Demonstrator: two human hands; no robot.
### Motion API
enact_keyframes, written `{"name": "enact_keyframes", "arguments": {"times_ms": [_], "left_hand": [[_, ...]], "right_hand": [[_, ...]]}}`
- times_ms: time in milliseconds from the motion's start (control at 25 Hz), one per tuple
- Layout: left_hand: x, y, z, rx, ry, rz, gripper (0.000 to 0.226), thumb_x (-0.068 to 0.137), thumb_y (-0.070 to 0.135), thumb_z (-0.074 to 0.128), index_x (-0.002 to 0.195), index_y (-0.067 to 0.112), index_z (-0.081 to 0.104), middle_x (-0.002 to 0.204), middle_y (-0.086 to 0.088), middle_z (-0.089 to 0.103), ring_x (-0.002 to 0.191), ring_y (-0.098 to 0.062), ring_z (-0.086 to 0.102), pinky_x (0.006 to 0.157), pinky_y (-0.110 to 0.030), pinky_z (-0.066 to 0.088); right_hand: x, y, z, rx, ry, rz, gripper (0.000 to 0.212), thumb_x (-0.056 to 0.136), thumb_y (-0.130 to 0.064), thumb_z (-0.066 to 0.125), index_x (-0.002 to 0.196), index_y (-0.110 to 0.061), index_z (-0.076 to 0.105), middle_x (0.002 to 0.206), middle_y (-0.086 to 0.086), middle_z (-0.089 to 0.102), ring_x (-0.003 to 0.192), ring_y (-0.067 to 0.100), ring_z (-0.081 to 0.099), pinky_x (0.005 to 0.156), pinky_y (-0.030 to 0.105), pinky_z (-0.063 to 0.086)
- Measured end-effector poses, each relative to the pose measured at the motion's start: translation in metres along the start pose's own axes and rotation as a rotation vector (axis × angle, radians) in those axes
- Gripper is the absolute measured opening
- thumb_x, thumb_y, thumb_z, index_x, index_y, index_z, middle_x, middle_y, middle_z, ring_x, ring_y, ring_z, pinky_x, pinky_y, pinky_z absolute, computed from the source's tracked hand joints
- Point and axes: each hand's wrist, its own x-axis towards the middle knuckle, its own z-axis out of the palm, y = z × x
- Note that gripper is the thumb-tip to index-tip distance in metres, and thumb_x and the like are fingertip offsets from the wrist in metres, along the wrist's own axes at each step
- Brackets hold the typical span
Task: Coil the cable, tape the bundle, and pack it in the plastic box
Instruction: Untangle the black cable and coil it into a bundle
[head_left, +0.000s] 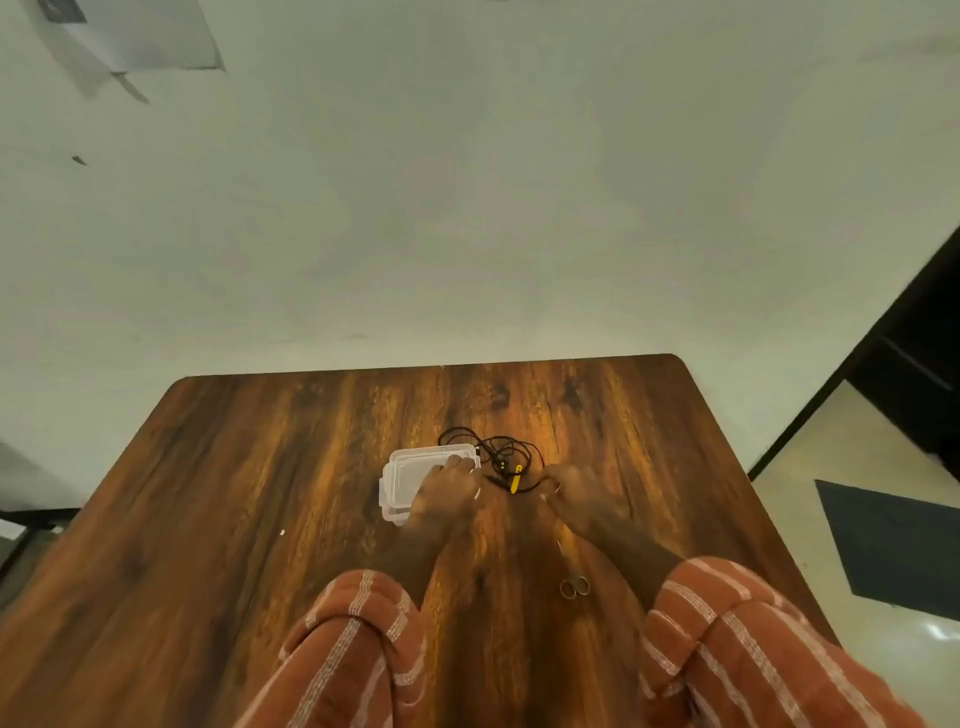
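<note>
A thin black cable (506, 448) with yellow parts lies in a loose tangle on the wooden table (260, 493). Just left of it stands a small clear plastic box (402, 475) with its lid on. My left hand (447, 491) rests on the box's right end, fingers spread over the lid. My right hand (576, 493) sits at the tangle's near right edge, fingertips pinched at a strand of the cable. The view is blurred, so the exact hold is hard to make out.
Small metal scissors (574, 584) lie on the table near my right forearm. A tiny white scrap (282, 532) lies to the left. The table's far edge meets a pale wall; dark furniture (914, 364) stands off to the right.
</note>
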Motion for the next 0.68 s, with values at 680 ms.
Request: {"name": "enact_keyframes", "arguments": {"times_ms": [680], "left_hand": [[0.009, -0.033, 0.092, 0.015, 0.13, -0.044, 0.039, 0.086, 0.029, 0.055, 0.124, 0.023, 0.062, 0.126, -0.01, 0.066, 0.114, -0.029, 0.065, 0.087, -0.044, 0.056]], "right_hand": [[0.103, 0.006, 0.075, -0.14, -0.223, 0.081, 0.042, 0.087, -0.013, 0.055, 0.13, -0.014, 0.055, 0.141, 0.01, 0.049, 0.124, 0.03, 0.05, 0.1, 0.041, 0.046]]}}
